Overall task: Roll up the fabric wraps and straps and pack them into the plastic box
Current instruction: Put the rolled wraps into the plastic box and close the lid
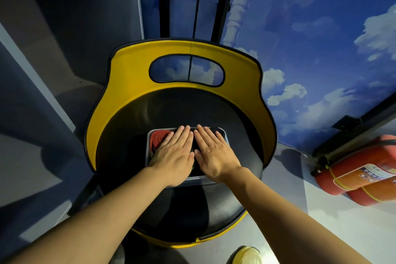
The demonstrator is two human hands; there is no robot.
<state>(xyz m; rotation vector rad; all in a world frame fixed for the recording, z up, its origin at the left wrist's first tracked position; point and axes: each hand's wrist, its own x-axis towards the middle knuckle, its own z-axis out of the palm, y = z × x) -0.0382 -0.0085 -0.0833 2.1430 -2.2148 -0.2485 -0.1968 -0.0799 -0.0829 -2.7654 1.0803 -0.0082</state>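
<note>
Pressing flat, the left hand (174, 154) and right hand (212, 152) cover the plastic box (221, 130). Fingers (182, 133) lie straight, grasping nothing. A red roll (157, 137) shows beside them.

The chair (182, 100) has a bright yellow back and rim edged with thin dark piping, and a plain black seat with a fine leathery grain near the front. On the seat, the plastic box (222, 133) is clear with a greyish rim; inside it, at the far left, shows a red rolled wrap (158, 137), and the rest of the contents look black. The wall (310, 49) to the right is deep blue, patterned with white clouds. At the right lie two orange-red fire extinguishers (360, 173) with pale labels and yellow bands. The floor (285, 210) is pale grey. A pale yellow shoe (246, 255) shows at the near edge.
</note>
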